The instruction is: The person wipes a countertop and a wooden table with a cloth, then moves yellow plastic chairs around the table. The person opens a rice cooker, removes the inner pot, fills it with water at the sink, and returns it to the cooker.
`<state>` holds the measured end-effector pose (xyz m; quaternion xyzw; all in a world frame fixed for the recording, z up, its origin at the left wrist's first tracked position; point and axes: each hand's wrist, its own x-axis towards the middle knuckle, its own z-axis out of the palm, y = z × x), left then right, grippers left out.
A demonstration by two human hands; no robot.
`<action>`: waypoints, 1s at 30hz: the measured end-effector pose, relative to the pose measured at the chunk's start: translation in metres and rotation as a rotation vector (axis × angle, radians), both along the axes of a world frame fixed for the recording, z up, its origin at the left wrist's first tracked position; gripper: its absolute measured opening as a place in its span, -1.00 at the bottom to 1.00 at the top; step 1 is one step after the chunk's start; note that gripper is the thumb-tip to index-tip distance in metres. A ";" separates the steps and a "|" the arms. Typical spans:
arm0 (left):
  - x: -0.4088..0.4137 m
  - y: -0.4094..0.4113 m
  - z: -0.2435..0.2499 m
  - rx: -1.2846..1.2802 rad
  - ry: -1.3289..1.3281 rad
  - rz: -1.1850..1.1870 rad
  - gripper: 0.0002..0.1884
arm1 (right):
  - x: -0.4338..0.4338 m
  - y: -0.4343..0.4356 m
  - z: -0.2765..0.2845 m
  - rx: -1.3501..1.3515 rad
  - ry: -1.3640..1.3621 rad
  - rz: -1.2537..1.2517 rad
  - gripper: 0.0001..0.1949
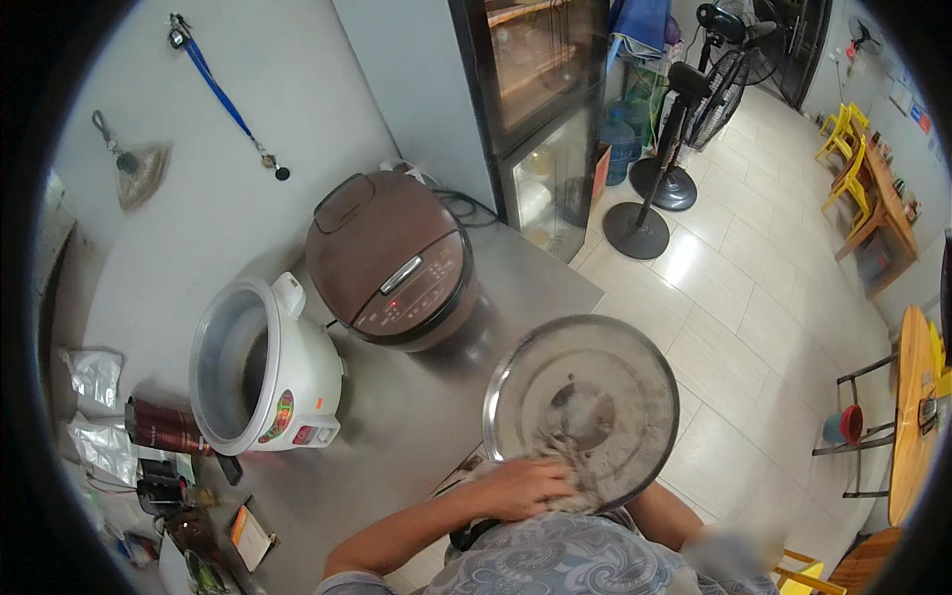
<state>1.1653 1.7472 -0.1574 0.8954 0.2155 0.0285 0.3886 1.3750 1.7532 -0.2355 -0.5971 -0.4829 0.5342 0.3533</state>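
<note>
A large round metal lid (pixel 617 461), shiny at its rim, is held tilted in front of my body, past the counter's near edge. Against its lower left part my left hand (pixel 532 487) presses a crumpled greyish cloth (pixel 587 497), gripped under the fingers. My right forearm (pixel 662 513) runs behind the lid, which hides the right hand and its fingers. Left of the lid, a white rice cooker (pixel 316 394) stands lidless on the counter, its inside dark at the bottom. Behind it sits a brown rice cooker (pixel 387 260) with its cover down and a red light on its panel.
The steel counter (pixel 401 416) ends just left of the lid. Along its left side lie a dark red box (pixel 160 425), plastic packets (pixel 97 375) and small items. A glass-door cabinet (pixel 550 171) stands behind. Standing fans (pixel 636 230), water bottles (pixel 616 145) and wooden tables (pixel 915 416) occupy the tiled floor.
</note>
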 end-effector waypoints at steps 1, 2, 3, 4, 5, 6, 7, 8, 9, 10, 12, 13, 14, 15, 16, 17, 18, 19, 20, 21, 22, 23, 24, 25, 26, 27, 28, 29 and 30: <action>0.020 -0.001 -0.001 0.060 -0.138 -0.037 -0.59 | 0.000 0.000 0.000 0.002 -0.002 0.003 -0.67; 0.040 0.004 0.008 0.150 -0.194 0.040 -0.58 | 0.003 -0.001 0.001 0.000 -0.014 -0.012 -0.67; 0.055 0.012 0.016 0.238 -0.249 0.125 -0.56 | 0.004 -0.002 0.000 -0.004 -0.025 -0.020 -0.67; 0.065 0.024 0.018 0.469 -0.280 0.218 -0.57 | 0.004 -0.004 0.000 -0.008 -0.033 -0.021 -0.67; 0.069 0.039 0.021 0.700 -0.308 0.311 -0.58 | 0.004 -0.004 0.000 -0.008 -0.043 -0.023 -0.67; 0.066 0.058 0.025 0.839 -0.226 0.394 -0.58 | 0.004 -0.005 0.000 -0.009 -0.049 -0.021 -0.67; 0.064 0.075 0.027 0.974 -0.146 0.473 -0.58 | 0.004 -0.007 0.000 -0.008 -0.057 -0.021 -0.67; 0.055 0.085 0.028 1.020 -0.053 0.555 -0.61 | 0.003 -0.008 0.001 -0.006 -0.058 -0.015 -0.67; 0.041 0.088 0.027 1.059 0.038 0.635 -0.64 | 0.001 -0.009 0.001 -0.002 -0.062 -0.010 -0.67; 0.026 0.086 0.019 1.074 0.145 0.711 -0.67 | -0.001 -0.009 0.001 -0.001 -0.070 -0.002 -0.67; -0.009 0.068 -0.006 0.992 0.328 0.793 -0.71 | -0.005 -0.008 0.002 0.013 -0.086 0.022 -0.66; -0.022 0.049 -0.021 0.890 0.398 0.795 -0.71 | -0.006 -0.007 0.001 0.019 -0.095 0.034 -0.66; -0.030 0.026 -0.021 0.638 0.491 0.736 -0.72 | -0.008 -0.006 0.001 0.028 -0.103 0.043 -0.66; -0.035 0.007 -0.014 0.386 0.574 0.668 -0.73 | -0.011 -0.004 0.000 0.037 -0.113 0.055 -0.66; -0.037 -0.007 -0.001 0.190 0.598 0.554 -0.73 | -0.013 -0.002 0.000 0.048 -0.124 0.070 -0.66; -0.038 -0.017 0.011 -0.006 0.616 0.439 -0.72 | -0.018 0.001 -0.001 0.060 -0.134 0.083 -0.66; -0.041 -0.027 0.016 -0.031 0.474 0.368 -0.71 | -0.027 0.004 -0.003 0.073 -0.134 0.118 -0.66; -0.040 -0.033 0.019 -0.049 0.313 0.287 -0.71 | -0.033 0.006 -0.004 0.089 -0.150 0.139 -0.66; -0.038 -0.037 0.020 -0.062 0.154 0.205 -0.70 | -0.039 0.008 -0.005 0.101 -0.165 0.158 -0.66; -0.026 -0.036 0.020 -0.001 -0.030 0.217 -0.68 | -0.043 0.009 -0.005 0.112 -0.177 0.174 -0.66; -0.009 -0.033 0.018 0.060 -0.211 0.235 -0.66 | -0.049 0.009 -0.008 0.117 -0.191 0.195 -0.66; 0.007 -0.030 0.021 0.170 -0.284 0.329 -0.63 | -0.056 0.009 -0.009 0.125 -0.197 0.217 -0.66; 0.021 -0.022 0.026 0.289 -0.364 0.416 -0.60 | -0.059 0.008 -0.007 0.136 -0.212 0.234 -0.66; 0.030 -0.009 0.028 0.452 -0.386 0.508 -0.61 | -0.062 0.006 -0.009 0.141 -0.226 0.246 -0.66; 0.032 0.004 0.030 0.610 -0.400 0.599 -0.62 | -0.063 0.004 -0.010 0.145 -0.237 0.257 -0.66; 0.028 0.018 0.030 0.733 -0.318 0.681 -0.64 | -0.062 0.002 -0.007 0.148 -0.251 0.255 -0.66; 0.017 0.029 0.024 0.855 -0.212 0.774 -0.66 | -0.066 0.000 -0.006 0.152 -0.254 0.269 -0.66; 0.002 0.039 0.017 0.861 -0.134 0.849 -0.67 | -0.070 -0.003 -0.006 0.154 -0.258 0.281 -0.66; -0.018 0.046 0.011 0.863 -0.056 0.919 -0.69 | -0.073 -0.005 -0.006 0.154 -0.258 0.291 -0.66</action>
